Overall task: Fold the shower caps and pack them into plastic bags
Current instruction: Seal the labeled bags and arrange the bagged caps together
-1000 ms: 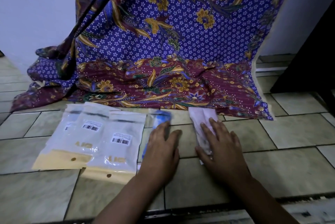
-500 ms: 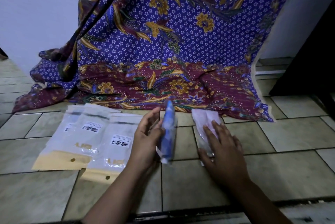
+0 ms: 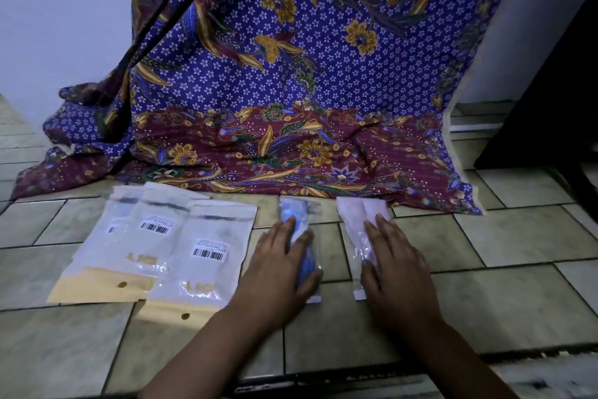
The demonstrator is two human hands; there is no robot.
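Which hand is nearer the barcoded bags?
Left. The left hand lies flat on the blue pack, just beside the bags; the right hand rests on the pink pack, farther away.

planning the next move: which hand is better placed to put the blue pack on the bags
Left, likely. The left hand lies on the blue pack, next to the bags; the right hand presses the pink pack, farther off.

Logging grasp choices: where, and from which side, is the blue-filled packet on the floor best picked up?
Probably its far end, pinched from above: the blue packet lies flat on the tiles, pointing away, and that end clears the left hand resting on it.
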